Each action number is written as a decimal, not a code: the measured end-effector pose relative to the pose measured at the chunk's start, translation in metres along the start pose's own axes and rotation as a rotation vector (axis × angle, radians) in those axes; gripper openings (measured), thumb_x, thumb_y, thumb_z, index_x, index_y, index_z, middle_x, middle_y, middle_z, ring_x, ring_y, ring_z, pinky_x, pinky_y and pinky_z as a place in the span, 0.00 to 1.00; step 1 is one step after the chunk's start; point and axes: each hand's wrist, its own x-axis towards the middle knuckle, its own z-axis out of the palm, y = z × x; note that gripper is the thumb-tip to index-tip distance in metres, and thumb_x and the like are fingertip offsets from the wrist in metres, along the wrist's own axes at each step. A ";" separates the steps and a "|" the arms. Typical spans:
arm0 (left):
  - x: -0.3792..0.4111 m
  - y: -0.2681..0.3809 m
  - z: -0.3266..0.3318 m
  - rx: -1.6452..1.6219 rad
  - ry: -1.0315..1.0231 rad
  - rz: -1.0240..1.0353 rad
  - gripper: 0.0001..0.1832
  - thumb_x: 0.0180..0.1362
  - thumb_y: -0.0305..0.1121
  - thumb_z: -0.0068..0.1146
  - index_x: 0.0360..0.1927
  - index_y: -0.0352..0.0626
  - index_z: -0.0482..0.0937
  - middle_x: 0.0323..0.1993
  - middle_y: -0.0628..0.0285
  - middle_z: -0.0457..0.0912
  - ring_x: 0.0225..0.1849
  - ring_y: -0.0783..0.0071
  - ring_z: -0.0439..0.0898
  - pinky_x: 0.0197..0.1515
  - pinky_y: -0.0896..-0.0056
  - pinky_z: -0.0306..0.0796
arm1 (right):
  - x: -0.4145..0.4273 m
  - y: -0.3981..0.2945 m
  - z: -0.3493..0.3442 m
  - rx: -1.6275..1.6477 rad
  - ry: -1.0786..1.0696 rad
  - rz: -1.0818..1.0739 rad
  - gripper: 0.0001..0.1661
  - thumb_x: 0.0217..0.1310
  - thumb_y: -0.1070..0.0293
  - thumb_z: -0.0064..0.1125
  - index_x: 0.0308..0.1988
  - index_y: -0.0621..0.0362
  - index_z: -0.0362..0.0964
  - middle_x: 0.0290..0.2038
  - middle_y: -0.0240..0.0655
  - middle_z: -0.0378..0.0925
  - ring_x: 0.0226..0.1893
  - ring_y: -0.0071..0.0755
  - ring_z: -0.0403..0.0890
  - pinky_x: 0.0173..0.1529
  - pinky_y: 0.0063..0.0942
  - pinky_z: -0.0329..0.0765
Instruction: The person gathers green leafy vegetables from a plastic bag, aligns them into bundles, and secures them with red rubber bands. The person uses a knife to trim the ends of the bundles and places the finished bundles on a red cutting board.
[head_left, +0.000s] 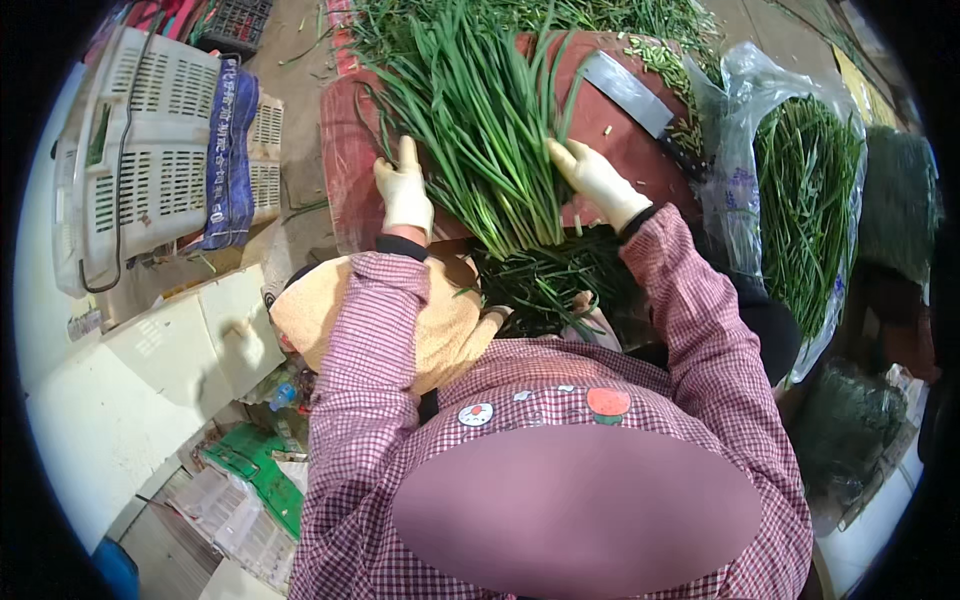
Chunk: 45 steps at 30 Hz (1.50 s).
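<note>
A broad bunch of green garlic chives (487, 135) lies fanned out on a worn red board (349, 165), its pale stem ends pointing towards me. My left hand (405, 187), in a white glove, is at the bunch's left edge with its fingers spread. At the right edge, my gloved right hand (596, 176) rests its fingers against the stems; how firmly it touches them is unclear. A cleaver (630, 94) with a dark handle lies on the board to the right of the bunch, beside short cut stem pieces (660, 64).
To the right stands a clear plastic bag (739, 165) full of greens (806, 202). More loose greens (555, 281) lie below the board's near edge, and others beyond it. White slotted crates (161, 142) stand at the left, with a blue strip (229, 157) over them.
</note>
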 end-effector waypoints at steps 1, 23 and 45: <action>-0.009 0.001 0.003 -0.026 -0.185 0.118 0.48 0.59 0.55 0.65 0.69 0.27 0.59 0.66 0.45 0.69 0.66 0.58 0.68 0.67 0.61 0.62 | 0.003 0.002 0.011 -0.071 0.027 -0.058 0.41 0.72 0.39 0.48 0.59 0.71 0.68 0.51 0.60 0.79 0.54 0.57 0.80 0.57 0.41 0.74; -0.049 0.037 0.048 0.470 -0.224 0.345 0.69 0.37 0.50 0.81 0.75 0.32 0.47 0.73 0.39 0.58 0.73 0.46 0.61 0.72 0.60 0.60 | -0.003 -0.033 0.087 -0.224 -0.024 -0.216 0.35 0.67 0.47 0.52 0.59 0.67 0.65 0.45 0.62 0.79 0.46 0.65 0.81 0.50 0.50 0.77; -0.028 0.023 -0.019 0.460 -0.124 0.335 0.53 0.53 0.48 0.73 0.74 0.34 0.55 0.72 0.41 0.61 0.72 0.47 0.63 0.71 0.60 0.61 | -0.043 -0.087 0.100 -0.730 -0.003 -0.914 0.25 0.53 0.66 0.64 0.53 0.56 0.75 0.57 0.38 0.76 0.61 0.45 0.73 0.65 0.44 0.69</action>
